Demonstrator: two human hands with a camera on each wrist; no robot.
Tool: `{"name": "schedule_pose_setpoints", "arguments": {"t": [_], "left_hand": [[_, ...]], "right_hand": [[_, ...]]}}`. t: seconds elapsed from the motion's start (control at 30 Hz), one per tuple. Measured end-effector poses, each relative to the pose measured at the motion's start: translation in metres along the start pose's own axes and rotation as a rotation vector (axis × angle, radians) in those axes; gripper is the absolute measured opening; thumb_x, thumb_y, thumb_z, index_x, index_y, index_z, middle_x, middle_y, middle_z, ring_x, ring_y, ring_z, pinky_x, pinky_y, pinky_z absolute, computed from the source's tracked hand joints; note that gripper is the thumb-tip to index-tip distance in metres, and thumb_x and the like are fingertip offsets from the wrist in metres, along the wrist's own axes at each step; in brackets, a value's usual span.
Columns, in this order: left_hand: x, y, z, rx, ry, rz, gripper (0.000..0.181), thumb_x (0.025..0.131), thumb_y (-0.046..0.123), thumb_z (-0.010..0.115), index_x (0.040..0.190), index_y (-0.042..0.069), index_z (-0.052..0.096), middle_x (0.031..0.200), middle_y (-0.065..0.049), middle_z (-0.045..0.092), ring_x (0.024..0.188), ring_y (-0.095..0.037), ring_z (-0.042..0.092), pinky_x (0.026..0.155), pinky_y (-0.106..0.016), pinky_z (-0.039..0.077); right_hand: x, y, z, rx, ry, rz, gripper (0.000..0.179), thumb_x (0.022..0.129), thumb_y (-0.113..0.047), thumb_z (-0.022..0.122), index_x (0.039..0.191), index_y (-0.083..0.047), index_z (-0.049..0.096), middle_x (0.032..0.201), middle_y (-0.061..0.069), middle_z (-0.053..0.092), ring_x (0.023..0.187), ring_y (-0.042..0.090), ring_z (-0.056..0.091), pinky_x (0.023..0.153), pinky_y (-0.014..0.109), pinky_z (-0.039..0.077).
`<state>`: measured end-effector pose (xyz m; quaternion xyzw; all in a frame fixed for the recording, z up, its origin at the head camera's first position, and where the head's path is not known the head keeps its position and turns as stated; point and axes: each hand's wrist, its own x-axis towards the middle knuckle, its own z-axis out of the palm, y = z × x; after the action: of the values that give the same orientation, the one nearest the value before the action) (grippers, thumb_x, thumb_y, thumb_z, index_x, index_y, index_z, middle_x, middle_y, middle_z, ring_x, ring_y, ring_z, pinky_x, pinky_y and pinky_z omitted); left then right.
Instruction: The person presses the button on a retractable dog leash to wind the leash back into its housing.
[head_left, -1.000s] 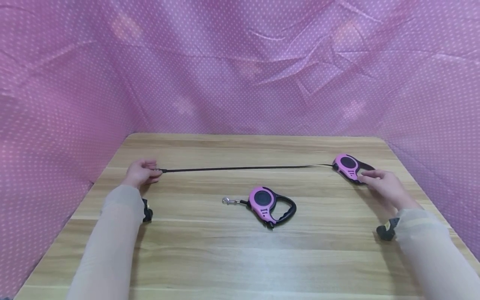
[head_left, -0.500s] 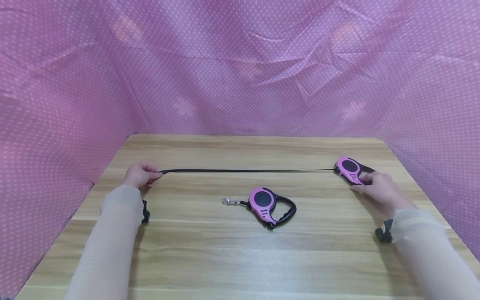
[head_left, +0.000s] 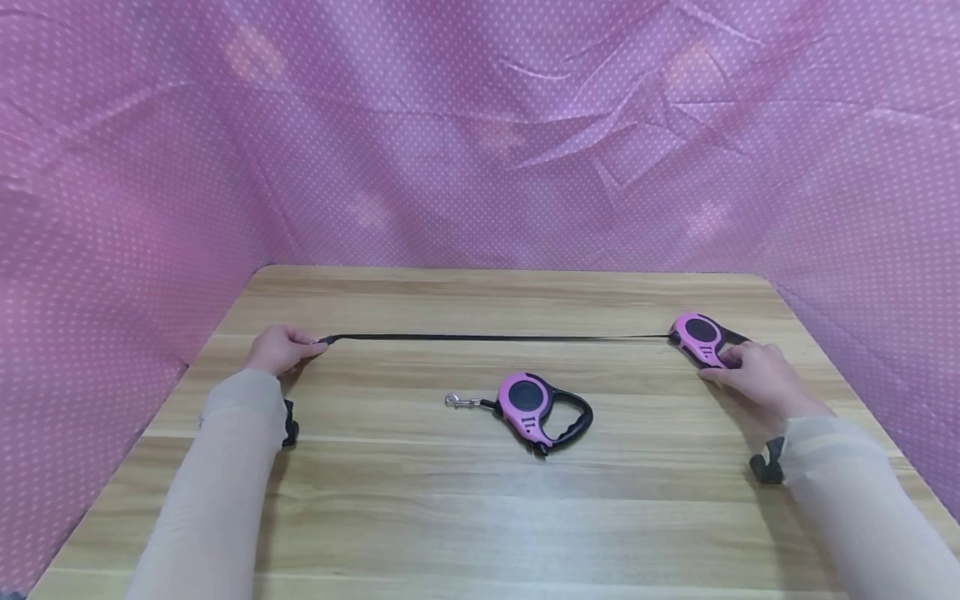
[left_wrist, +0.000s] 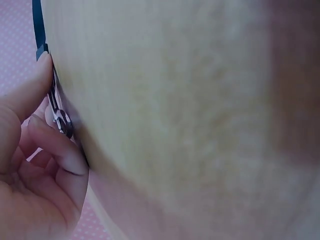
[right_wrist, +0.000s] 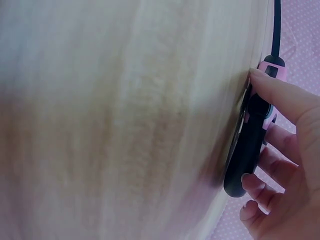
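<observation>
A pink and black retractable leash (head_left: 698, 332) lies at the far right of the table, its black strap (head_left: 480, 337) drawn straight across to the left. My left hand (head_left: 279, 350) pinches the strap's clip end; the left wrist view shows the silver clip (left_wrist: 61, 120) along the fingers. My right hand (head_left: 761, 379) grips the leash's housing by its handle side, thumb on the near edge in the right wrist view. In front of the strap, a second pink and black retractable leash (head_left: 525, 400) lies flat, its silver clip (head_left: 461, 402) pointing left, touched by neither hand.
The wooden table (head_left: 480, 525) has light grain and rounded back corners. A pink dotted cloth (head_left: 480, 150) hangs behind it and on both sides. A small black camera (head_left: 767, 462) sits on the right wrist, another on the left.
My right hand has shifted slightly left and closed further around the leash, which moved a little nearer and right. My left fingers have drawn together on the clip end. The second leash stays put.
</observation>
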<state>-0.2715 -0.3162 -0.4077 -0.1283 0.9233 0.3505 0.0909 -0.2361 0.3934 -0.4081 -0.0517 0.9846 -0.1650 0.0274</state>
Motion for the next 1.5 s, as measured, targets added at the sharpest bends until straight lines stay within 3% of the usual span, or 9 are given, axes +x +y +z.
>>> {"name": "schedule_pose_setpoints", "arguments": {"t": [0.2,0.37,0.57,0.77,1.0,1.13,1.27,1.37,1.5], "left_hand": [[-0.001,-0.002,-0.003,-0.020,-0.055,-0.021,0.042,0.088,0.041,0.073,0.103,0.002,0.070,0.067,0.006,0.062,0.065,-0.012,0.053,0.057,-0.024,0.045],[-0.005,0.000,-0.003,-0.009,-0.065,0.028,0.041,0.090,0.045,0.068,0.091,0.004,0.072,0.065,0.006,0.063,0.067,-0.014,0.053,0.063,-0.026,0.045],[-0.010,0.006,-0.003,-0.036,-0.084,0.085,0.041,0.096,0.035,0.063,0.111,-0.002,0.068,0.075,0.010,0.069,0.071,-0.010,0.056,0.066,-0.023,0.048],[-0.015,0.012,-0.002,-0.124,-0.158,0.068,0.037,0.099,0.027,0.059,0.118,-0.005,0.060,0.082,0.009,0.069,0.076,-0.008,0.059,0.070,-0.022,0.052],[-0.027,0.016,-0.002,-0.233,-0.150,0.059,0.030,0.098,0.016,0.055,0.117,-0.008,0.056,0.077,0.010,0.067,0.066,-0.002,0.057,0.062,-0.020,0.054],[-0.029,0.019,-0.002,-0.314,-0.161,0.035,0.033,0.097,0.014,0.046,0.119,-0.010,0.053,0.076,0.009,0.066,0.063,0.000,0.056,0.060,-0.018,0.053],[-0.032,0.023,-0.001,-0.372,-0.169,0.025,0.033,0.099,0.013,0.039,0.118,-0.010,0.052,0.074,0.008,0.061,0.062,-0.001,0.053,0.060,-0.017,0.053],[-0.035,0.025,0.002,-0.468,-0.185,0.010,0.024,0.099,0.012,0.037,0.109,-0.005,0.051,0.071,0.009,0.056,0.058,-0.001,0.050,0.056,-0.017,0.050],[-0.037,0.024,0.007,-0.635,-0.178,-0.038,0.015,0.102,0.014,0.039,0.104,0.004,0.049,0.070,0.009,0.053,0.055,-0.002,0.047,0.052,-0.017,0.046]], "right_hand": [[0.000,-0.001,0.001,0.002,0.010,-0.023,0.047,0.086,-0.046,0.073,0.097,0.000,0.071,0.092,0.020,0.072,0.086,0.035,0.059,0.078,0.051,0.045],[0.000,-0.001,0.001,0.006,0.009,-0.028,0.046,0.086,-0.046,0.073,0.096,-0.001,0.071,0.092,0.019,0.072,0.087,0.035,0.059,0.079,0.052,0.045],[-0.001,-0.002,-0.002,0.005,-0.008,-0.012,0.054,0.087,-0.047,0.071,0.103,0.005,0.069,0.098,0.025,0.071,0.093,0.042,0.057,0.083,0.058,0.043],[-0.003,-0.002,-0.005,-0.020,-0.028,0.013,0.069,0.088,-0.052,0.068,0.116,0.011,0.065,0.107,0.033,0.067,0.100,0.048,0.052,0.086,0.061,0.041],[-0.005,-0.005,-0.008,-0.048,-0.051,0.061,0.076,0.089,-0.061,0.061,0.124,0.006,0.063,0.114,0.032,0.064,0.103,0.044,0.041,0.081,0.057,0.034],[-0.005,-0.008,-0.009,-0.077,-0.052,0.027,0.070,0.090,-0.058,0.062,0.119,0.006,0.065,0.110,0.030,0.067,0.104,0.046,0.044,0.084,0.058,0.031],[-0.002,-0.010,-0.010,-0.097,-0.070,0.005,0.060,0.092,-0.055,0.060,0.096,0.004,0.071,0.088,0.020,0.070,0.085,0.034,0.054,0.075,0.046,0.039],[0.000,-0.010,-0.011,-0.055,-0.104,0.018,0.054,0.095,-0.053,0.058,0.084,-0.001,0.067,0.079,0.010,0.065,0.072,0.024,0.052,0.064,0.034,0.040],[0.000,-0.009,-0.009,0.040,-0.119,0.039,0.051,0.097,-0.049,0.055,0.086,0.001,0.063,0.077,0.009,0.061,0.071,0.021,0.050,0.062,0.028,0.040]]}}
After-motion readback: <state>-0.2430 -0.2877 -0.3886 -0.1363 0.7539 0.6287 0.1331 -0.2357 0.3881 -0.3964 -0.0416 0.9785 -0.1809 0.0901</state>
